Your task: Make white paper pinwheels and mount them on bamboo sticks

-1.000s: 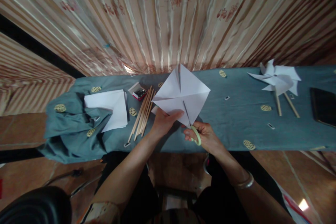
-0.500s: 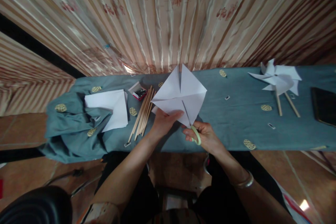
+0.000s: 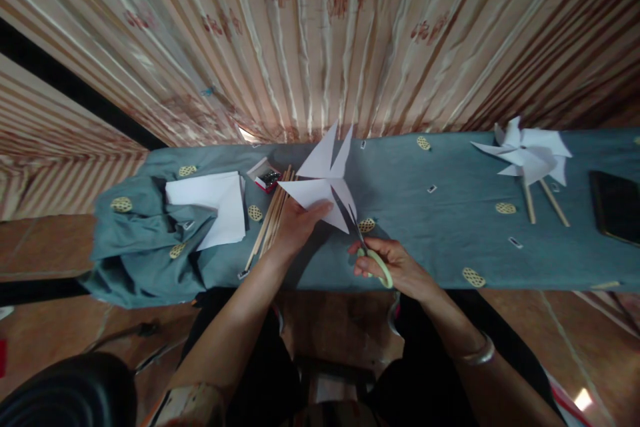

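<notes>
Our left hand (image 3: 296,225) pinches the slit white paper (image 3: 309,191) above the counter (image 3: 440,233), while our right hand (image 3: 393,265) grips the green-handled scissors (image 3: 381,268), whose blades (image 3: 361,235) slant forward and left to the paper's right-hand flap (image 3: 345,191), contact unclear.

A person sits at a long table with a blue-green cloth (image 3: 425,233) on it. The left hand (image 3: 295,225) pinches a white paper (image 3: 311,192) with cuts going in toward its middle. The right hand (image 3: 395,265) holds scissors (image 3: 384,271) with light green handles, and the blades point up at the paper's right flap. Next to the left hand lie thin wooden sticks (image 3: 265,230) and a little open box (image 3: 265,175). Farther left is a paper pile (image 3: 231,213), partly under a cloth fold. On the right are white pinwheels (image 3: 537,155) and a flat black thing (image 3: 615,203). A striped curtain (image 3: 320,47) hangs behind.
</notes>
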A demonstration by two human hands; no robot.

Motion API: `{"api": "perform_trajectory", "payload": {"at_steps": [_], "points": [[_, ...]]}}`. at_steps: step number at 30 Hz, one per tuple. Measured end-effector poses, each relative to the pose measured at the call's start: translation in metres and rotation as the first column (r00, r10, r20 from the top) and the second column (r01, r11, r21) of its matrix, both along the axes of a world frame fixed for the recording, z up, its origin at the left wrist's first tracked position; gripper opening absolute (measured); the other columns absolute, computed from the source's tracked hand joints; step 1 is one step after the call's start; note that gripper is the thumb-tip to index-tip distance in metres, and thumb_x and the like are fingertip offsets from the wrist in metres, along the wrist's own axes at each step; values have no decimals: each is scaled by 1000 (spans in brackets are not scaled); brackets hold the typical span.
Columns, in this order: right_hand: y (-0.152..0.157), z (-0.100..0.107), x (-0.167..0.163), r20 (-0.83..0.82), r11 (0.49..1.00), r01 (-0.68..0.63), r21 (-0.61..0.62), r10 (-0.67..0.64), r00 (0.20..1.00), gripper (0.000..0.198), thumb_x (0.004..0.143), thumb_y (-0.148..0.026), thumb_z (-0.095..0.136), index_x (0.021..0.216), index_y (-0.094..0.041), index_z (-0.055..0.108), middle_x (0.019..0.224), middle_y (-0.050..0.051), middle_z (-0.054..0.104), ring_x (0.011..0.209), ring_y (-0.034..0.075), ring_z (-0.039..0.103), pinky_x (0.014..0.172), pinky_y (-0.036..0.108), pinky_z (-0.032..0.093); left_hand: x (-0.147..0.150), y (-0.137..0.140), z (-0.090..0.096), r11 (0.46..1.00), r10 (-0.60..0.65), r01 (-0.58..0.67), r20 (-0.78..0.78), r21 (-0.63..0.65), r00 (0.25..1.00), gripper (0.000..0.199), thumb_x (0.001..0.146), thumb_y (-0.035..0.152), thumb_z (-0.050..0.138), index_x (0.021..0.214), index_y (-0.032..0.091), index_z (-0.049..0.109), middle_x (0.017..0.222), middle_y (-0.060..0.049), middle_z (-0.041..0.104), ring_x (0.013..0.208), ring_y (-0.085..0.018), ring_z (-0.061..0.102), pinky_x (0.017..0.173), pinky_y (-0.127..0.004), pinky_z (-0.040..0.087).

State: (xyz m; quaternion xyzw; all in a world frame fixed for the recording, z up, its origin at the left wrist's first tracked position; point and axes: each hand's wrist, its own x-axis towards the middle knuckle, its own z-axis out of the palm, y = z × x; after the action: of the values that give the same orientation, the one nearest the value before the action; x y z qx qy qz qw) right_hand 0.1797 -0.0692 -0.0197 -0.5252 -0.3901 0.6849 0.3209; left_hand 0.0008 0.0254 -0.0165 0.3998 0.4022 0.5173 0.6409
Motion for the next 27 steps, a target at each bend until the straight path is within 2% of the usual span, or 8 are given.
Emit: {"api": "perform_trajectory", "payload": {"at_steps": [3,5,8,11,13,15,23,27], "points": [[-4,4,17,14,996,-93,3,93,996,46,67,-55,83,89,-17,68,66,0,68,57,11,60,55,22,48,-9,5,0,998,29,-28,23,-47,999,33,57,22,85,87,16,74,83,-3,75,76,-17,68,75,-29,54],[-6,6,31,19,995,-93,45,92,996,47,70,-57,81,91,-17,70,67,1,69,57,12,60,55,24,49,-13,7,1,996,44,-40,45,-84,998,34,54,20,85,86,16,74,82,-2,75,75,-17,68,74,-29,54],[-4,8,51,49,978,101,183,-112,992,49,72,-60,78,97,-18,72,71,4,73,58,13,61,56,25,51,-15,4,3,988,-11,23,75,-151,997,36,53,19,85,86,17,74,81,-2,76,77,-19,70,75,-31,56],[2,8,66,80,881,355,314,-397,914,52,67,-61,81,98,-21,72,78,5,76,64,17,66,59,28,53,-12,-4,4,974,-96,112,86,-195,992,34,51,18,83,84,17,74,81,-4,77,80,-22,71,76,-33,57],[8,7,72,125,807,440,393,-522,844,52,62,-60,85,96,-23,71,80,4,76,69,18,69,65,29,55,-9,-10,3,959,-161,178,92,-221,983,35,51,19,83,84,15,73,81,-6,77,82,-24,72,75,-33,56],[13,7,73,170,777,445,445,-562,809,52,59,-58,87,95,-24,71,80,3,76,72,18,69,67,30,55,-6,-17,1,939,-230,249,105,-236,968,37,50,20,84,85,13,72,81,-8,76,81,-25,71,74,-34,55],[17,7,53,204,877,308,368,-400,894,42,54,-51,89,79,-20,74,66,-1,69,57,14,57,55,29,50,1,-30,-10,875,-379,390,95,-285,920,35,55,32,85,84,15,75,85,-10,76,79,-28,71,73,-37,54],[19,4,44,154,866,382,322,-446,882,38,55,-48,88,76,-20,73,65,-1,70,55,15,57,54,30,49,3,-27,-8,882,-327,374,199,-286,924,50,63,56,83,91,16,75,93,-13,76,89,-30,71,79,-39,55]]}}
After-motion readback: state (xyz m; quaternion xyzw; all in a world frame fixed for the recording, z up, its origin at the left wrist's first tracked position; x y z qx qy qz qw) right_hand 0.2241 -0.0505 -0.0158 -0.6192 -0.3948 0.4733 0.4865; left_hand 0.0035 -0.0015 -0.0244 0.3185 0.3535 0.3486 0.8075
